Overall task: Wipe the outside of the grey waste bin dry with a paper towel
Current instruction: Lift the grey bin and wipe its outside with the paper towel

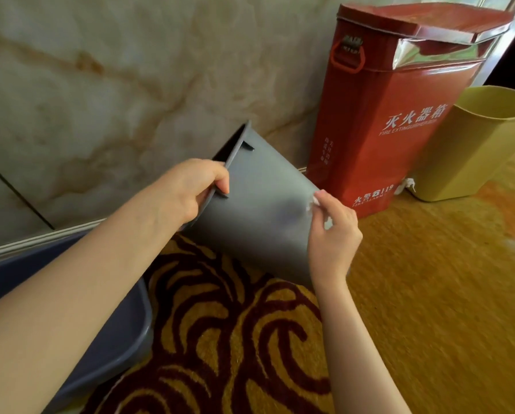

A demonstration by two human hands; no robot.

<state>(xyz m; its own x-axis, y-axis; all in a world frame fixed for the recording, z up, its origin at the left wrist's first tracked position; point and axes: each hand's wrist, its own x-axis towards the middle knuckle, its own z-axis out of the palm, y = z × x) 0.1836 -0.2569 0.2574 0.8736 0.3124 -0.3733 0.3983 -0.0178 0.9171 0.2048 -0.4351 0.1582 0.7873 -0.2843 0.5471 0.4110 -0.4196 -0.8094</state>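
The grey waste bin is held up off the carpet and tipped on its side, its open mouth facing up and left toward the wall. My left hand grips the rim of the bin, thumb on the outside. My right hand is at the bin's base end, fingers pinched on a small crumpled white paper towel that touches the bin's outer wall. Most of the towel is hidden inside the fingers.
A red fire extinguisher box stands against the marble wall just right of the bin. A yellow waste bin stands further right. A blue plastic tub sits at lower left under my left forearm. The floor is patterned yellow carpet.
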